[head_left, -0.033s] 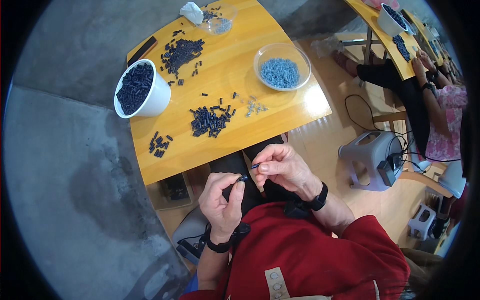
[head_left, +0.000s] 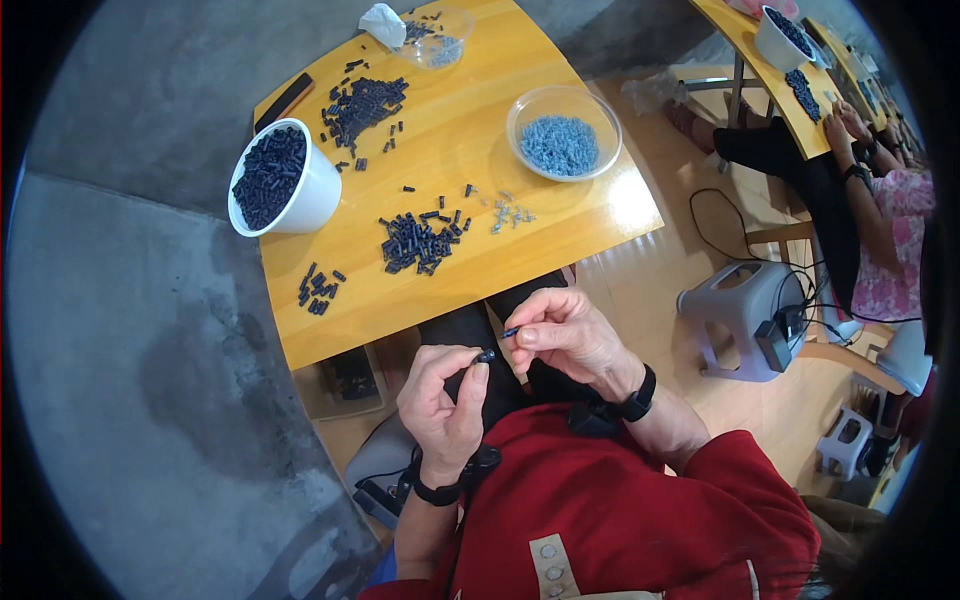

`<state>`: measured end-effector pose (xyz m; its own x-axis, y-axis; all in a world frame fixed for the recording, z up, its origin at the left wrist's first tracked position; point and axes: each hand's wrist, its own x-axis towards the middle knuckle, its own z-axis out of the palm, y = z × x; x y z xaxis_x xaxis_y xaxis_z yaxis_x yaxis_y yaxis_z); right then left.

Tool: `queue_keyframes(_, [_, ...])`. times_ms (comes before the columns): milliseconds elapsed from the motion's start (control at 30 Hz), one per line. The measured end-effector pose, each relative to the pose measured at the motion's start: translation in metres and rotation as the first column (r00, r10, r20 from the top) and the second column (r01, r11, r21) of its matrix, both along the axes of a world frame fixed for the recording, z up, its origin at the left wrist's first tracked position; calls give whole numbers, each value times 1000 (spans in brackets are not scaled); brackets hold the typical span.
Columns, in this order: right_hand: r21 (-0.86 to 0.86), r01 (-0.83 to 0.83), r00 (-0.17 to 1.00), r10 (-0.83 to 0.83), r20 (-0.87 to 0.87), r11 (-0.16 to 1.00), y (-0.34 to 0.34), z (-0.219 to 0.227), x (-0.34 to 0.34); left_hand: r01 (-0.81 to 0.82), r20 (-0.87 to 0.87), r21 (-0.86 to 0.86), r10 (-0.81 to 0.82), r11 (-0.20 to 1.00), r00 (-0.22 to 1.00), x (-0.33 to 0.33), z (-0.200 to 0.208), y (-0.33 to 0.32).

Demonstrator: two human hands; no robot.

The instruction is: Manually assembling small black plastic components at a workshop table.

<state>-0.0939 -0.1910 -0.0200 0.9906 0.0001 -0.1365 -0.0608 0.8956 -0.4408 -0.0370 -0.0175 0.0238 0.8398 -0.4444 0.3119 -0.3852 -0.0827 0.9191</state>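
Over my lap, just off the table's near edge, my left hand (head_left: 445,395) pinches a small black cylindrical plastic piece (head_left: 485,355) between thumb and forefinger. Close by on the right, my right hand (head_left: 560,335) grips a thin dark piece (head_left: 510,332) in its fingertips; its exact kind is too small to tell. The two pieces are a short gap apart. Beyond them on the table lie a pile of black cylindrical pieces (head_left: 415,243) and a few small clear-grey pieces (head_left: 510,214). A smaller group of black pieces (head_left: 319,290) lies to the left.
On the yellow table (head_left: 480,90) stand a white bucket (head_left: 318,190) of black pieces and a clear bowl (head_left: 607,120) of blue-grey pieces. Farther back are another black pile (head_left: 365,108) and a second clear bowl (head_left: 462,28). A grey stool (head_left: 735,335) with cables and a seated person (head_left: 890,240) are at right.
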Motion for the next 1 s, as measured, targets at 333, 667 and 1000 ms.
queue_keyframes(333, [11, 5, 1000, -5, 0, 1000, 2, 10, -3, 7, 41, -9, -7, 1000, 999, 3, 2, -4])
queue_keyframes(667, [-41, 24, 1000, -23, 9, 999, 7, 13, -2, -5, 63, 7, 4, 1000, 998, 3, 3, -5])
queue_keyframes(1000, [-117, 38, 999, -38, 2, 992, 8, 15, -3, -17, 148, 37, 12, 999, 989, 4, 0, -5])
